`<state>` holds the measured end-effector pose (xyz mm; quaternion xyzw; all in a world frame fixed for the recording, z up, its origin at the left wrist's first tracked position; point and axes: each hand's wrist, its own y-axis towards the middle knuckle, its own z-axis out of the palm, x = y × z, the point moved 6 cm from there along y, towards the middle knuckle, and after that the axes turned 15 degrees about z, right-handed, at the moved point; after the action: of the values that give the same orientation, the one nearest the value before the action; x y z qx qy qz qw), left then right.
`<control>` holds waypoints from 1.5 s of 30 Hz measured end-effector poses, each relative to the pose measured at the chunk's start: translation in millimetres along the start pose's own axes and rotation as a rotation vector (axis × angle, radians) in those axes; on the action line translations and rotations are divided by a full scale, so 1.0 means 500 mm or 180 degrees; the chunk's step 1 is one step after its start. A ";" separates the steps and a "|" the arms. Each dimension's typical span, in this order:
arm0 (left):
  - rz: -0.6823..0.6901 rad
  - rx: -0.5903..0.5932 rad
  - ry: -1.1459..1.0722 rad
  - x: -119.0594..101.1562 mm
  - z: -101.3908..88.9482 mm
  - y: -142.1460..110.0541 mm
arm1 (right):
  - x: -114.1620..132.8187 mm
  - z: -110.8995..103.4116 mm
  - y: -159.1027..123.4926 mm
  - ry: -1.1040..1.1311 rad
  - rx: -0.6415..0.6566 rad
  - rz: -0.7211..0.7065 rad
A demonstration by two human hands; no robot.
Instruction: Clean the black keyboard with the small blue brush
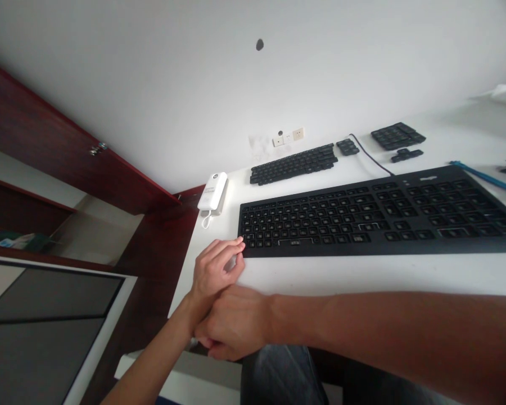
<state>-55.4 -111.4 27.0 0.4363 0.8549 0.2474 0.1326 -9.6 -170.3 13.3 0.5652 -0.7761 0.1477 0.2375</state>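
A black keyboard with its keycaps off lies on the white desk, its bare switch sockets showing. My left hand is closed, with thumb and fingertips at the keyboard's near left corner. Crossing in front of the left wrist is my right hand, its fingers curled at the desk's near edge. Whatever the right fingers hold, if anything, is hidden. Behind the keyboard lie the removed keycaps in groups: a large block, a small cluster, a number-pad block and an arrow-key group.
A white box-like device with a cord loop stands at the desk's left end. A blue stick-like tool lies by the keyboard's far right corner. The keyboard cable runs back toward the wall. Wall sockets sit behind the desk; a dark red door is at left.
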 end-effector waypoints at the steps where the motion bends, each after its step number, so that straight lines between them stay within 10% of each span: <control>1: 0.0001 0.0013 -0.0021 0.002 0.002 -0.001 | -0.001 0.000 0.000 0.0022 -0.0049 0.0010; 19: 0.0095 0.0588 0.0184 0.006 -0.006 0.011 | -0.010 0.012 -0.001 0.0181 -0.0380 0.0027; 32: -0.0041 0.0007 0.0732 -0.011 -0.017 0.001 | -0.004 0.011 0.007 0.0082 -0.0153 -0.0065; 45: -0.0293 0.0378 0.0339 0.005 -0.006 -0.006 | -0.004 0.012 0.010 0.0087 -0.0090 -0.0025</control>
<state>-60.2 -111.5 27.8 0.3900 0.8930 0.2129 0.0721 -14.9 -169.9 7.3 0.5627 -0.7726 0.1435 0.2566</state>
